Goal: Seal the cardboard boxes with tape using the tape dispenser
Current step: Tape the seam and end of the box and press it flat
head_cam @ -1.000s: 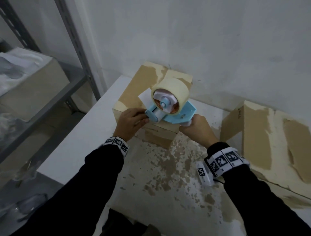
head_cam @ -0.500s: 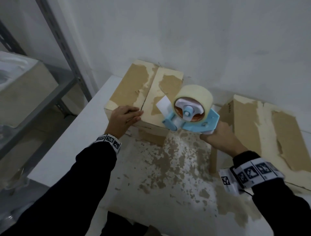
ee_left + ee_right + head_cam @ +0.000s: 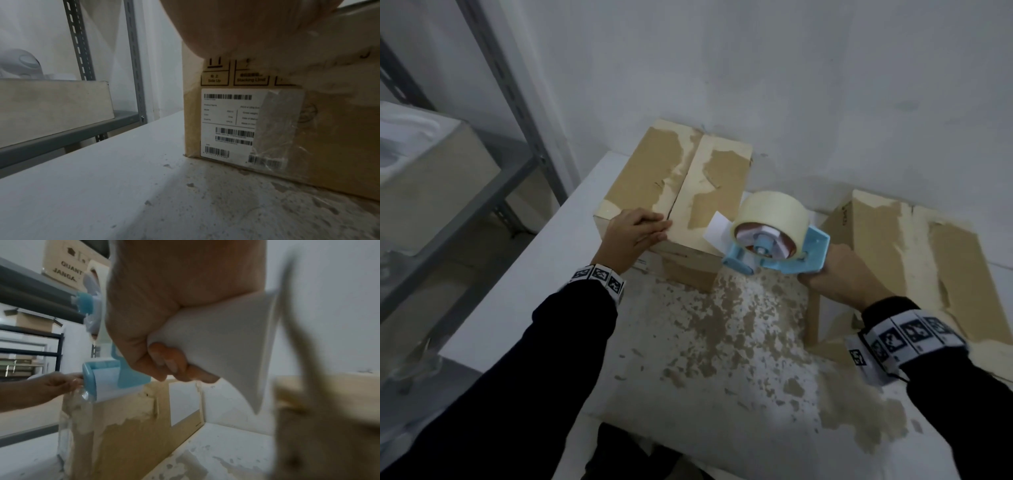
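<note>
A worn cardboard box [image 3: 678, 185] stands at the table's back left, flaps closed, its seam running away from me. My left hand [image 3: 650, 231] rests flat on its near top edge, fingers straight across the seam; in the left wrist view the palm [image 3: 236, 24] sits above the box's labelled side [image 3: 236, 126]. My right hand [image 3: 828, 277] grips the white handle [image 3: 218, 340] of the blue tape dispenser [image 3: 777, 253]. The dispenser is held in the air just right of the box's near corner. Its cream tape roll [image 3: 770, 214] faces me. A second cardboard box [image 3: 928, 267] lies to the right.
The white table [image 3: 534, 291] has a scuffed brown patch [image 3: 739, 325] in the middle. A grey metal shelf [image 3: 482, 195] with a carton [image 3: 428, 192] stands left of the table. The wall [image 3: 791, 85] is right behind both boxes.
My right hand has carried the dispenser off the box's front edge to the right. My left hand has left the dispenser and now lies on the box's top edge.
</note>
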Motion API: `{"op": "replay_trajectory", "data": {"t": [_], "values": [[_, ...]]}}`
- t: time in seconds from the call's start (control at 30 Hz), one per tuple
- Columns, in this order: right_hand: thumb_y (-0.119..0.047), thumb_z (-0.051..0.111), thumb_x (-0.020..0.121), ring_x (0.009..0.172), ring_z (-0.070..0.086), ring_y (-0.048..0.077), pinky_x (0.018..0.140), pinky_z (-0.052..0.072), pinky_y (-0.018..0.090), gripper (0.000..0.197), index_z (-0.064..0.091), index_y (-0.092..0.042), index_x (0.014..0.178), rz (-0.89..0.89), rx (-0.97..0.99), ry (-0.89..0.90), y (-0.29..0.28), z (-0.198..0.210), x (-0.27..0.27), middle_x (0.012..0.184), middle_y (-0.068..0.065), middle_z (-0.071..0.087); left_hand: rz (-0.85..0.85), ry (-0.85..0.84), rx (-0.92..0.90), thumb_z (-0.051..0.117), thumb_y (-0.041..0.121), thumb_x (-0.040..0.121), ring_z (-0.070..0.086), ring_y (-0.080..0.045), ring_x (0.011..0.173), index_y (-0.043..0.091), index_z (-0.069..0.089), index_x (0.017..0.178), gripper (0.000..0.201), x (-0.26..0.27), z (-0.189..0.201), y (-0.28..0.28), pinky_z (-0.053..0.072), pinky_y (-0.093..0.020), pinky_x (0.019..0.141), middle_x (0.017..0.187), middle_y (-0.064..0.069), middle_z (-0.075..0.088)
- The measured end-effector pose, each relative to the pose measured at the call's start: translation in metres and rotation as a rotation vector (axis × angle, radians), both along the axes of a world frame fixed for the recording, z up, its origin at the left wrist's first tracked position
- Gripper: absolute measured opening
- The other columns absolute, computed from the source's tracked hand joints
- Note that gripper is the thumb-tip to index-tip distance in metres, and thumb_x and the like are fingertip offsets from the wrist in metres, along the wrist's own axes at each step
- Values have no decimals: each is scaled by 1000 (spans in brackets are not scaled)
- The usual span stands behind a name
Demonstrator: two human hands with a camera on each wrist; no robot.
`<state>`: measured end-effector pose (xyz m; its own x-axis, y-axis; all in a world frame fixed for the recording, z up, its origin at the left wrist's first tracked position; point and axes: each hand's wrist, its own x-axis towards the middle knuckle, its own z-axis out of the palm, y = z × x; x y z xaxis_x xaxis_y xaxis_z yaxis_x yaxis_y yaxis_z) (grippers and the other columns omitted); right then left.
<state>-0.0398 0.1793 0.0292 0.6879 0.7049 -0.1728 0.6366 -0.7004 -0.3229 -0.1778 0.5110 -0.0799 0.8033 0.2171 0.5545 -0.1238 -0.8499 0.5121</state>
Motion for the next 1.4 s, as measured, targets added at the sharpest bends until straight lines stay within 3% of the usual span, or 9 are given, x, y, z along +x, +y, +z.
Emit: {"op": "replay_trajectory", "data": {"t": [0.33,0.53,0.7,0.87,1.0,1.1,1.23,1.3,1.4], "values": [[-12,60,76,72,59,30,61,45,33,9,55,-7,81,71,-158,-77,13,20,4,78,10,59,-15,128,-99,58,50,82,50,0,95,13,72,106,46,-3,10,-3,39,-13,87,104,3,65],[-25,53,87,76,55,16,70,46,22,6,48,-23,84,55,-621,-216,-51,7,3,93,1,64,-27,203,-246,67,25,81,53,-1,103,6,70,107,33,-4,17,17,42,-11,91,103,8,59],[4,63,84,82,59,36,67,35,29,5,67,0,83,-293,-124,79,-76,-8,-2,96,31,65,-39,212,-468,69,36,73,59,-12,106,9,68,105,42,-2,15,18,51,-26,91,103,10,63],[-10,67,77,44,51,20,51,44,30,17,58,-7,63,-514,88,343,-40,-36,-13,54,13,60,-31,192,-333,61,43,79,53,4,105,9,67,110,46,-5,11,16,46,-10,90,103,23,57],[-6,67,68,54,55,28,51,47,30,13,55,-2,68,-713,357,630,6,-69,-26,65,19,55,-34,192,-314,62,45,84,59,-22,108,27,63,112,33,-9,5,18,51,-44,92,110,9,63],[10,56,77,40,48,24,40,44,26,16,48,-3,72,-914,580,905,37,-93,-34,60,13,44,-11,195,-324,63,43,84,59,-25,107,28,66,111,31,-14,6,14,50,-48,91,112,1,63],[4,62,75,39,51,23,38,42,21,10,55,4,81,-1006,535,870,55,-117,-39,47,13,52,41,158,-212,64,35,85,56,-27,103,14,69,111,33,-19,7,4,49,-47,91,110,-4,63],[-9,69,70,53,60,26,43,46,23,34,59,9,97,-1012,486,851,59,-126,-39,62,17,63,45,155,-204,61,38,85,57,-26,101,13,68,112,37,-22,8,3,50,-46,89,110,-4,64],[-38,74,66,109,60,33,80,47,36,77,54,1,129,-931,285,721,64,-130,-38,123,19,60,47,176,-146,60,38,86,57,-27,99,15,68,113,36,-22,12,4,50,-45,88,110,-5,64]]}}
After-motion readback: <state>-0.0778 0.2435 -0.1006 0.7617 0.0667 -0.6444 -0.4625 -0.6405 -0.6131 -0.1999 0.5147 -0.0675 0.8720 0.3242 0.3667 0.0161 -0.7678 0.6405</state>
